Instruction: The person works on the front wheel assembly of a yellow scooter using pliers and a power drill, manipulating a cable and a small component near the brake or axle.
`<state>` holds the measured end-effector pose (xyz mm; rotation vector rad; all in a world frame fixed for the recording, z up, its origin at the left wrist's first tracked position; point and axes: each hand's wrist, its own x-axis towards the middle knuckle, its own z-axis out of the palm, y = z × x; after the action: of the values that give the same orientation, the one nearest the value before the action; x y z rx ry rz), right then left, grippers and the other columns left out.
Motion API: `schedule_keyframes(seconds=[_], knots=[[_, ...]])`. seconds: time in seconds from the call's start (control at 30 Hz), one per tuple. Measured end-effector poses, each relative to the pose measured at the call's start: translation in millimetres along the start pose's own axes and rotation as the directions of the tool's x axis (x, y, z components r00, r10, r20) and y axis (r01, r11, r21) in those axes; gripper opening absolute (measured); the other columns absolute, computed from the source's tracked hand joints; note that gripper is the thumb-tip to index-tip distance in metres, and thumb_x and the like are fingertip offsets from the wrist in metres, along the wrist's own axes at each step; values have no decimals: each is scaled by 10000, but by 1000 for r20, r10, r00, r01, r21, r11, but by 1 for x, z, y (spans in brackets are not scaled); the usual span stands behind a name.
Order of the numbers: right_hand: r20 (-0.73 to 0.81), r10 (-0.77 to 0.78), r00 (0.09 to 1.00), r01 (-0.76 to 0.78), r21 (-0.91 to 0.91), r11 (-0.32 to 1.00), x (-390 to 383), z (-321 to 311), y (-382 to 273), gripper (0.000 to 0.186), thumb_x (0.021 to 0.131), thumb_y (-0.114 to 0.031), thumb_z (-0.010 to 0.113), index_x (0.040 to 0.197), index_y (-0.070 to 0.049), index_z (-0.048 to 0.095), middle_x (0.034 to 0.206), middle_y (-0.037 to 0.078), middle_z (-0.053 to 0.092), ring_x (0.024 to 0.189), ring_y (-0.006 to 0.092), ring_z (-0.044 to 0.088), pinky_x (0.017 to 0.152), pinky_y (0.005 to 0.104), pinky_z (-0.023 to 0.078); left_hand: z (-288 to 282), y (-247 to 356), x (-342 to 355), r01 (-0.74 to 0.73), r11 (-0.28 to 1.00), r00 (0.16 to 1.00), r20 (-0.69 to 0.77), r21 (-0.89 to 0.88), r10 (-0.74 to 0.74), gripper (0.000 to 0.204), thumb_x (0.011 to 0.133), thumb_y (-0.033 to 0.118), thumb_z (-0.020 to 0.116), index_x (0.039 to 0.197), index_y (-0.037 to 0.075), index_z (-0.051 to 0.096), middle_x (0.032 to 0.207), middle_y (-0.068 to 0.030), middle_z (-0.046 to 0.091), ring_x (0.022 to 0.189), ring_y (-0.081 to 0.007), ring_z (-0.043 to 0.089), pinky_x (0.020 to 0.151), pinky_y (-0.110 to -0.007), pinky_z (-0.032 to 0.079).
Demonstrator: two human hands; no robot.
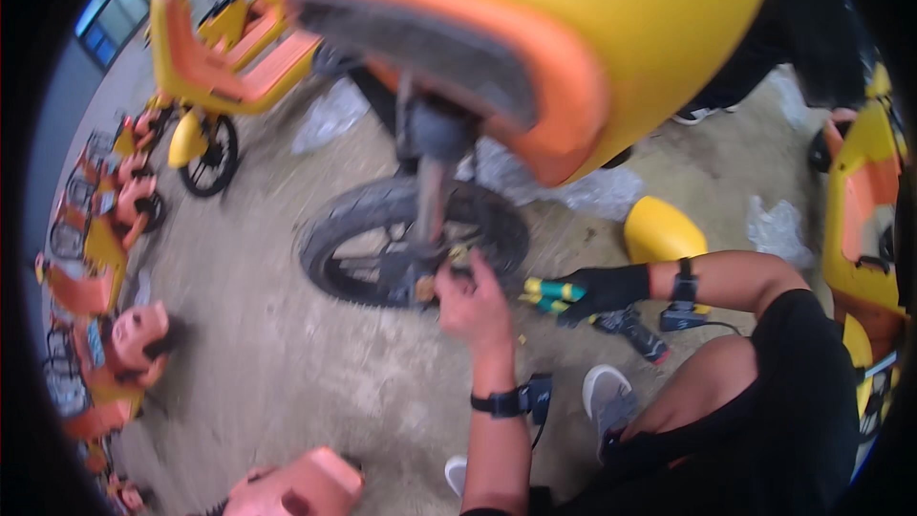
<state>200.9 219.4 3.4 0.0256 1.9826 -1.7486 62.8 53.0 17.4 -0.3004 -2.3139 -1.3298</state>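
Note:
In front of me a scooter's black-tyred wheel [358,205] stands on the floor under its grey fork leg [432,205]. My bare left hand [473,304] is at the wheel's hub, with its fingers bent in at the lower end of the fork. What they pinch there is too small and blurred to make out. To the right, my right hand [604,292], in a black glove, is closed round a tool with two green-and-yellow handles [554,292], like pliers. Its working end cannot be made out. A dark power driver [632,333] lies on the floor just below that hand.
The scooter's yellow-and-orange body [573,67] hangs over the wheel. A loose yellow cover [666,231] and crumpled clear plastic [602,193] lie behind. Other scooters [215,76] stand left and right. An orange part [306,489] is near my feet. A person in dark trousers [798,29] stands at the back right.

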Motion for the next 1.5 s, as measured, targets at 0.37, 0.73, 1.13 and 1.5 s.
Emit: schedule_keyframes(seconds=[0.37,0.73,1.13,1.5], knots=[[-85,-1,996,10,99,995,8,19,8,418,899,-120,675,1290,-43,546,1057,42,649,905,110,624,771,297,538,-6,4,-3,92,990,994,72,-109,-85,232,889,137,709,1078,23,636,602,-7,483,549,-148,481,561,-330,443],[72,27,997,-39,167,985,22,28,33,525,828,-83,707,1323,-80,531,1004,38,602,841,127,604,727,306,547,-7,7,10,-88,990,994,-77,-113,80,249,868,158,743,1039,13,634,539,3,420,453,-164,439,469,-345,387],[162,204,965,-244,287,926,13,49,68,418,810,-86,726,1206,-60,596,987,38,628,810,125,606,696,307,540,-10,-5,6,20,986,998,64,-167,-10,287,870,104,709,1136,19,646,554,16,402,478,-112,381,468,-301,351],[101,228,968,-242,157,958,15,59,55,390,802,-57,709,1172,-50,586,969,29,620,813,120,597,691,295,527,-7,-12,8,-32,994,999,-25,-108,29,259,863,192,744,1019,6,654,554,-10,428,470,-155,406,478,-340,367]])
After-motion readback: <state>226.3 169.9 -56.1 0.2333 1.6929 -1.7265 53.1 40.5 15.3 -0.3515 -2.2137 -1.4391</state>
